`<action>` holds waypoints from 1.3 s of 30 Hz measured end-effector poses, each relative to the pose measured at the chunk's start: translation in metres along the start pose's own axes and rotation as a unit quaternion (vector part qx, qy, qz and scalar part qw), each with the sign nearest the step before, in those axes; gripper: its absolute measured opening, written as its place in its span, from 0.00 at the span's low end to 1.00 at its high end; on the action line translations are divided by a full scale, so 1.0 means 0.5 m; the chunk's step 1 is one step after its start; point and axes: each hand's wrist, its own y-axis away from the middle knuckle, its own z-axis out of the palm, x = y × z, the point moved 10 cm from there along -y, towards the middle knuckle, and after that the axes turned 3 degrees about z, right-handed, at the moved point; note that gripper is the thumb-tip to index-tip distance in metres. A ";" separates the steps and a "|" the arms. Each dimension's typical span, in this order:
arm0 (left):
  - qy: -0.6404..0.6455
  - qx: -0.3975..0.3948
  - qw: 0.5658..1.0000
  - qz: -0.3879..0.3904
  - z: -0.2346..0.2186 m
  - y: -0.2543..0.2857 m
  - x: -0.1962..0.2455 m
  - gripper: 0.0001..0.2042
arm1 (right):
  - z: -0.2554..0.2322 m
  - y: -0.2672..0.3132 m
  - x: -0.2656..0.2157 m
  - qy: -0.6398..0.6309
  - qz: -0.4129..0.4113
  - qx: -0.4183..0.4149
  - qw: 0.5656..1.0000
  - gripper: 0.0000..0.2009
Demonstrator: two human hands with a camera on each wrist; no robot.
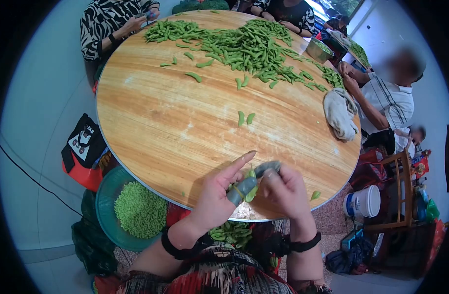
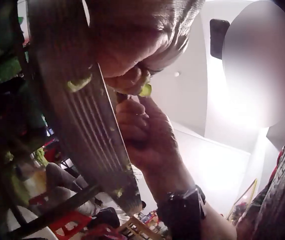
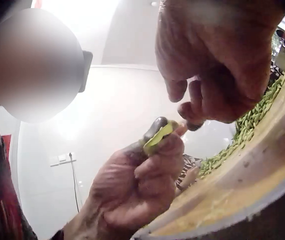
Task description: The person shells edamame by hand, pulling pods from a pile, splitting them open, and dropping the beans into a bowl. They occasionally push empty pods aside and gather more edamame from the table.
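Observation:
My left hand (image 1: pixel 215 196) pinches a split green edamame pod (image 3: pixel 161 137) between its thumb and curled fingers, over the table's near edge. A grey cover (image 1: pixel 242 191) with a yellow band wraps the left thumb. My right hand (image 1: pixel 286 190) is close beside the pod, its fingers curled in with nothing visible between them. Another grey cover (image 1: pixel 268 169) is on a digit of the right hand. In the right wrist view a small gap shows between the right fingertips and the pod. Two pods (image 1: pixel 241 118) lie ahead on the round wooden table (image 1: pixel 151 112).
A large heap of pods (image 1: pixel 249 46) covers the far side. At left below the table, a green basin (image 1: pixel 104 206) holds shelled beans. A grey cloth (image 1: pixel 339 112) and a metal bowl (image 1: pixel 319 50) are at right. Other people sit around the table.

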 end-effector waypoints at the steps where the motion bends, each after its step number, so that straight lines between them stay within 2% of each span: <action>1: -0.009 -0.030 0.999 0.006 0.013 0.004 0.007 0.24 | -0.002 -0.004 0.020 -0.082 0.057 -0.028 0.995 0.10; 2: -0.009 -0.032 0.999 0.006 0.014 0.005 0.003 0.24 | 0.005 -0.006 0.036 -0.163 0.112 -0.055 0.979 0.11; 3: -0.048 -0.047 0.997 0.039 0.020 0.005 0.009 0.25 | 0.027 -0.008 0.016 -0.193 0.105 -0.089 0.971 0.11; 4: -0.087 -0.061 0.992 0.072 0.027 0.007 0.017 0.26 | 0.029 -0.009 0.017 -0.194 0.105 -0.087 0.972 0.11; 5: -0.086 -0.063 0.992 0.071 0.027 0.007 0.020 0.26 | 0.038 -0.008 0.020 -0.232 0.114 -0.103 0.961 0.11; 7: -0.210 -0.040 0.960 0.183 0.026 0.015 0.072 0.21 | 0.050 -0.006 0.024 -0.282 0.119 -0.114 0.945 0.10; 8: -0.210 -0.040 0.960 0.183 0.026 0.015 0.066 0.21 | 0.056 -0.004 0.024 -0.282 0.120 -0.115 0.945 0.10; 10: -0.275 -0.042 0.921 0.274 0.041 0.030 0.080 0.18 | 0.065 0.000 0.030 -0.385 0.142 -0.090 0.908 0.08; 11: -0.275 -0.042 0.921 0.274 0.043 0.035 0.081 0.18 | 0.071 0.002 0.029 -0.385 0.141 -0.091 0.908 0.08; 13: -0.257 -0.015 0.923 0.285 0.039 0.046 0.092 0.14 | 0.077 0.007 0.038 -0.461 0.165 -0.061 0.869 0.06; 14: -0.256 -0.016 0.923 0.285 0.043 0.044 0.090 0.14 | 0.081 0.008 0.038 -0.461 0.165 -0.060 0.870 0.06; 16: -0.187 0.053 0.936 0.292 0.017 0.041 0.090 0.10 | 0.088 0.011 0.056 -0.536 0.204 -0.017 0.819 0.05; 18: -0.203 0.052 0.937 0.280 0.014 0.031 0.088 0.11 | 0.086 0.005 0.050 -0.538 0.200 -0.005 0.819 0.05; 20: -0.218 0.052 0.936 0.269 0.007 0.026 0.084 0.12 | 0.047 -0.006 0.045 -0.478 0.150 0.063 0.863 0.05; 21: -0.082 0.068 0.979 0.174 -0.024 0.011 0.045 0.12 | 0.018 -0.009 0.027 -0.465 0.123 0.086 0.873 0.05; 22: 0.057 0.083 0.992 0.074 -0.045 0.003 -0.002 0.12 | -0.015 -0.013 0.005 -0.401 0.054 0.087 0.910 0.07; 23: 0.057 0.110 0.991 0.047 -0.077 0.000 -0.015 0.10 | 0.006 -0.013 -0.040 -0.238 0.049 -0.087 0.966 0.07; 24: 0.060 0.110 0.991 0.048 -0.089 -0.001 -0.007 0.10 | 0.038 0.002 -0.065 -0.062 0.042 -0.255 0.964 0.08; 25: 0.118 0.123 0.985 0.016 -0.098 0.001 -0.011 0.09 | 0.042 -0.022 -0.060 -0.060 0.045 -0.255 0.964 0.08; 26: 0.176 0.135 0.975 -0.015 -0.103 0.004 -0.022 0.08 | 0.027 -0.067 -0.053 0.124 -0.019 -0.182 0.975 0.08; 27: 0.215 0.129 0.968 -0.013 -0.103 0.002 -0.026 0.05 | 0.012 -0.110 -0.058 0.302 -0.082 -0.102 0.944 0.09; 28: 0.217 0.127 0.968 -0.012 -0.105 0.002 -0.028 0.05 | -0.020 -0.161 -0.055 0.353 -0.073 -0.022 0.932 0.10; 29: 0.246 0.120 0.961 -0.024 -0.101 0.002 -0.033 0.04 | -0.031 -0.197 -0.068 0.405 -0.103 0.017 0.909 0.11; 30: 0.276 0.113 0.954 -0.036 -0.097 0.002 -0.039 0.02 | -0.038 -0.231 -0.054 0.406 -0.105 0.017 0.907 0.11; 32: 0.264 0.114 0.957 -0.033 -0.100 0.003 -0.040 0.04 | -0.020 -0.277 -0.012 0.483 -0.120 -0.038 0.866 0.12; 34: 0.252 0.116 0.960 -0.028 -0.102 -0.001 -0.034 0.05 | -0.017 -0.275 -0.010 0.459 -0.142 -0.054 0.876 0.11; 36: 0.210 0.104 0.972 -0.024 -0.094 -0.002 -0.023 0.13 | -0.008 -0.249 -0.015 0.430 -0.162 -0.075 0.885 0.10; 37: 0.211 0.109 0.971 -0.024 -0.093 -0.004 -0.023 0.13 | -0.013 -0.233 0.011 0.283 -0.042 -0.120 0.951 0.09; 38: 0.220 0.087 0.971 -0.037 -0.080 -0.009 -0.025 0.17 | -0.006 -0.204 0.038 0.126 0.080 -0.161 0.976 0.08; 39: 0.228 0.064 0.970 -0.051 -0.067 -0.012 -0.026 0.21 | -0.004 -0.177 0.024 0.125 0.079 -0.168 0.975 0.08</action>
